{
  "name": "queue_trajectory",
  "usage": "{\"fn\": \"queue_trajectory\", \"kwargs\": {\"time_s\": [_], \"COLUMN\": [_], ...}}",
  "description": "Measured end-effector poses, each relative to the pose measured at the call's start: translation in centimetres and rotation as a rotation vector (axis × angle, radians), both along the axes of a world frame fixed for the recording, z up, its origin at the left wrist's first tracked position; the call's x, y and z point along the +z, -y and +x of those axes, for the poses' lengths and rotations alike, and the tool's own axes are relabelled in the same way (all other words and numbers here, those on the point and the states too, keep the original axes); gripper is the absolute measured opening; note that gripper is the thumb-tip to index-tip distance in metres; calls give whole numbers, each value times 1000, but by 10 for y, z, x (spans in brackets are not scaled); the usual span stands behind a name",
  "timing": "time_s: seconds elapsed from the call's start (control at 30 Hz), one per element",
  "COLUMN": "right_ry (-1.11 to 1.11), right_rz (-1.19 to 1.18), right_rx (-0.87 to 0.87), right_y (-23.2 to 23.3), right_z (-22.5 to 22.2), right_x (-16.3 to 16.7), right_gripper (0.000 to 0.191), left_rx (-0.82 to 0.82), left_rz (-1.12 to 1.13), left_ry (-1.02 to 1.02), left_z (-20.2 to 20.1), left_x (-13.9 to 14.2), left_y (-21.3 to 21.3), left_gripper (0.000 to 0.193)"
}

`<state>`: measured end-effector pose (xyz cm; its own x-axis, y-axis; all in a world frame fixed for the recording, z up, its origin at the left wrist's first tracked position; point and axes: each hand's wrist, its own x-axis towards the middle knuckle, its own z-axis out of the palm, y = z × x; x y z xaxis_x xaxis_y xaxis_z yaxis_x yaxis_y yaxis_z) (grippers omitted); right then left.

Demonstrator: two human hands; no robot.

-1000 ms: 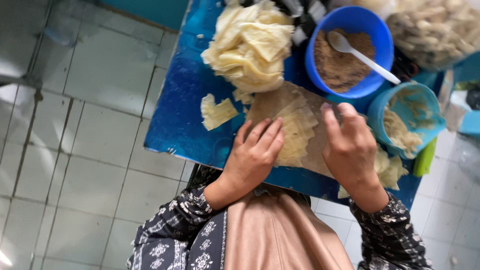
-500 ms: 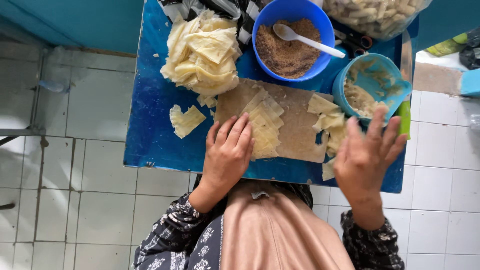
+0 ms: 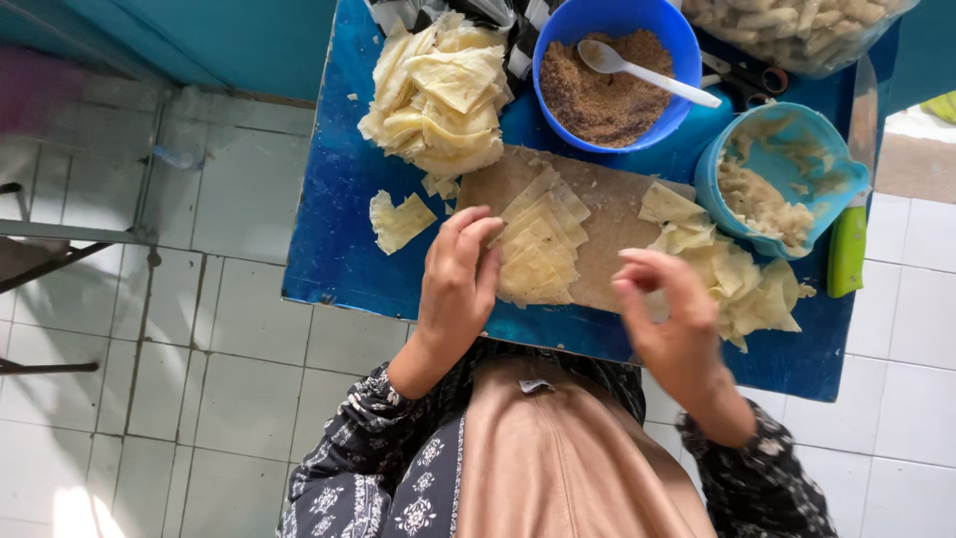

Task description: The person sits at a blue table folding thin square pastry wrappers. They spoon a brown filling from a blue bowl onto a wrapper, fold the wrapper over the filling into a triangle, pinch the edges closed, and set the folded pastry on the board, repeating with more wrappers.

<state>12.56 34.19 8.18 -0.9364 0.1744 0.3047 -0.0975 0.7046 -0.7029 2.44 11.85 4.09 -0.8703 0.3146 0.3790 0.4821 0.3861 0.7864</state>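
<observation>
My left hand [image 3: 459,277] lies flat on the blue table [image 3: 339,239], fingers against the left edge of a fanned row of pale square dough wrappers [image 3: 538,239] on a wooden board [image 3: 607,214]. My right hand [image 3: 669,324] hovers blurred over the board's near right corner, fingers curled and apart, holding nothing that I can see. Beside it lies a loose heap of wrappers [image 3: 742,284].
A big pile of wrappers [image 3: 438,90] sits at the table's far left, a few pieces [image 3: 398,219] below it. A blue bowl of brown filling [image 3: 609,80] holds a white spoon [image 3: 647,72]. A light blue tub [image 3: 782,174], a green-handled knife [image 3: 849,239] and a tray of rolls [image 3: 797,25] stand right. Tiled floor surrounds.
The view has shifted, so the table sits more central. My right hand has come down and left from the wrapper heap to the board's near corner. My left hand stays by the fanned row.
</observation>
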Motion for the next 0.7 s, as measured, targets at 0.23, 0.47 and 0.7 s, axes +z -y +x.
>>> {"fn": "queue_trajectory", "kwargs": {"time_s": [0.23,0.47,0.7], "right_ry": [62,117,102], "right_rz": [73,-173,-107], "right_rx": [73,70,12], "right_y": [44,48,19], "right_z": [-15,-17,-5], "right_x": [-24,-20,-11], "right_gripper": [55,56,54], "left_rx": [23,43,65], "left_rz": [-60,-158,-182], "left_ry": [14,70,52], "left_z": [-9,-15,-13], "left_x": [6,6,1], "left_y": [-3,-7,-10], "left_gripper": [10,12,12]}}
